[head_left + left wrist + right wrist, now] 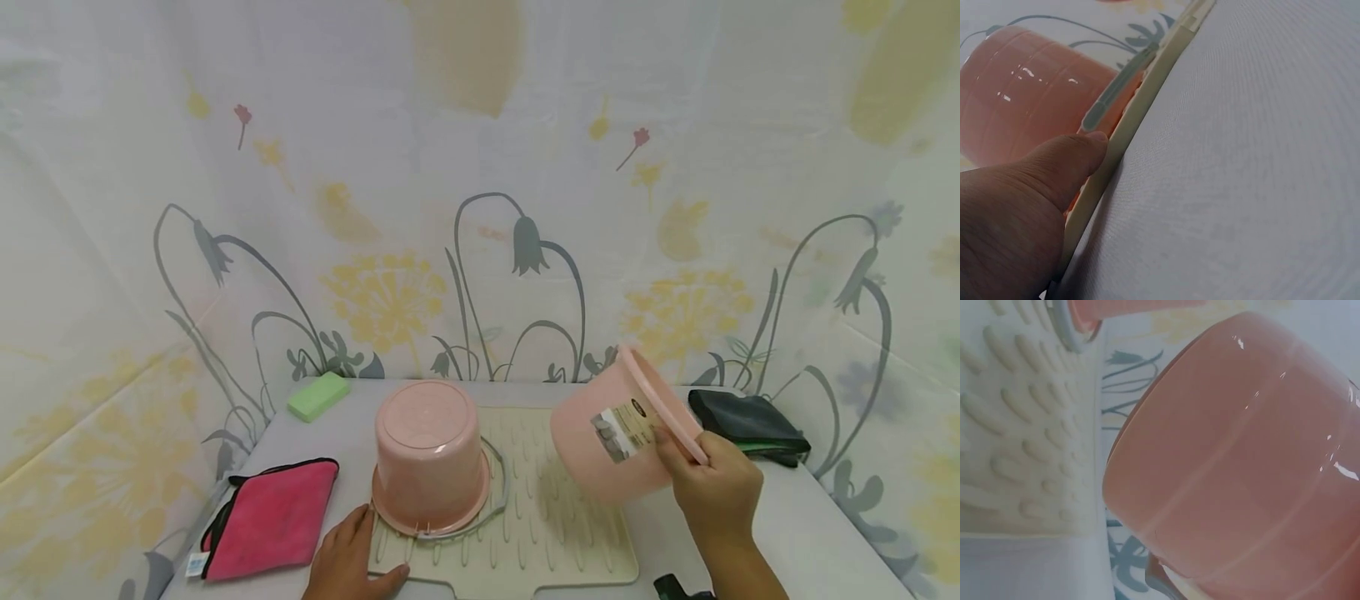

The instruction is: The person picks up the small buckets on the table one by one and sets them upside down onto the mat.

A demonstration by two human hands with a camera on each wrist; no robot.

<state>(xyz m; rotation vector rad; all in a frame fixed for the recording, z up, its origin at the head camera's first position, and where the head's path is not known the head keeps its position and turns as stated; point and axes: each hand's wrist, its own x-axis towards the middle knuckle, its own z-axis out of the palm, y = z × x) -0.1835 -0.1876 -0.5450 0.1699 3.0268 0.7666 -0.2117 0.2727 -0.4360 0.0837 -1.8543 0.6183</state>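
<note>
Holding labelled bucket [581,467] (pink, qty 1) by the rim: R hand [716,492], thumb on outer wall nr paper label [624,429], other fingers mostly hidden. Bucket tilted, mouth to R, raised over R part of ribbed tray [555,558].

Upturned bucket [427,442], pink, qty 1: mouth down on L part of tray; grey handle [505,483] lying round its R and front side.

L hand [352,554]: at tray's front L corner, just beside upturned bucket; fingers extended, thumb spread wide of them, on tray edge by handle (see L wrist view); no item gripped.

Tray: cream, on white desk [352,446].

Also on desk: green sponge [318,397], far L; pink cloth [273,525], blk trim, L of L hand; dark folded item [750,421], far R; dark object [675,587], nr edge by R forearm, partly cut off, type unclear.

Behind: floral curtain [375,125].
</note>
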